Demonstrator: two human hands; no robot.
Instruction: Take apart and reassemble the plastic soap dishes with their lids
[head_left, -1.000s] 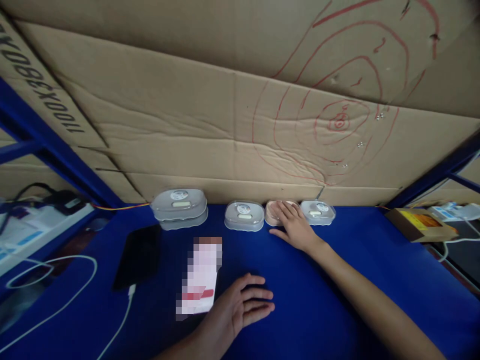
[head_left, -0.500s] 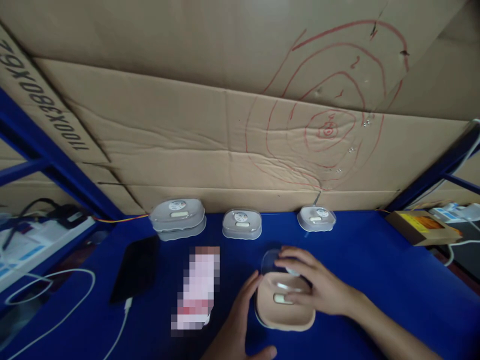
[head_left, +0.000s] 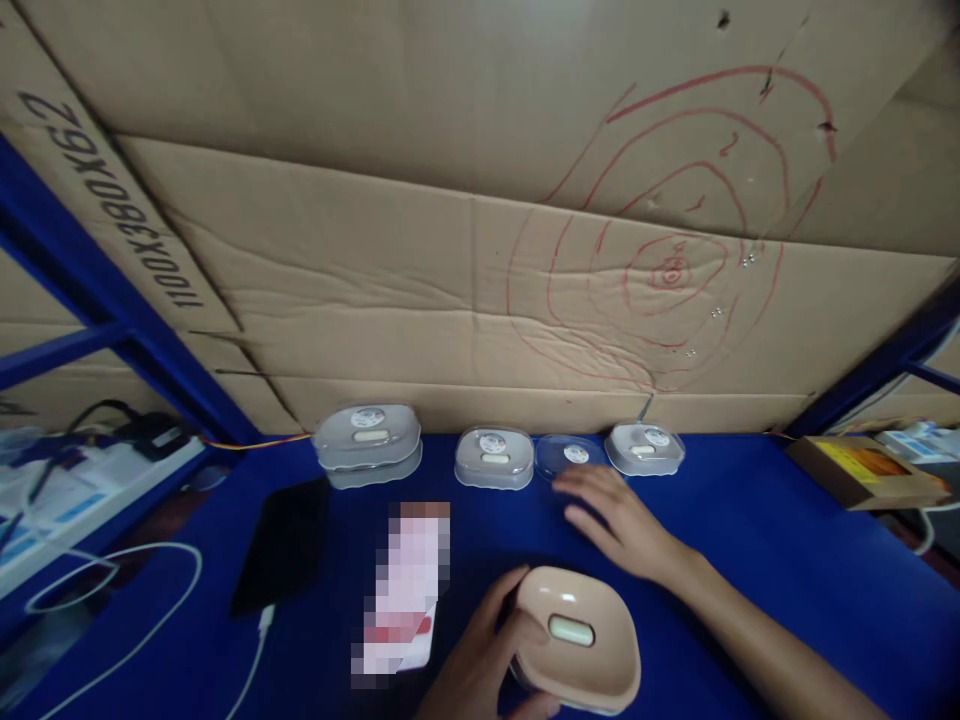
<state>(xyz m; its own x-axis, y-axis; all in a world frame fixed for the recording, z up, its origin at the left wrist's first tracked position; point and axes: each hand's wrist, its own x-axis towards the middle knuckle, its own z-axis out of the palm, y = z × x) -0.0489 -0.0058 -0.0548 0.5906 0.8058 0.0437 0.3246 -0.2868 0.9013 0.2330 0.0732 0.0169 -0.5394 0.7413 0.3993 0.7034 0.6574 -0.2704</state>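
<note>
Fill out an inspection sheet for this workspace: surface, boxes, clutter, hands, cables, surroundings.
Surface: blue table; spills, nothing seen.
Boxes: beige box uncovered, a pale insert in it; clear lid in the back row between grey boxes.
Clutter: phone and dark device at left; carton at right.
Hands: left grips the beige box; right open by the lid, contact unclear.
Cables: white cable plugged into the dark device.
Surroundings: cardboard behind, marked with red rings; blue frame.

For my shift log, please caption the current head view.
Left hand holding a peach container; right hand at the near edge of a clear lid on the blue table.
</note>
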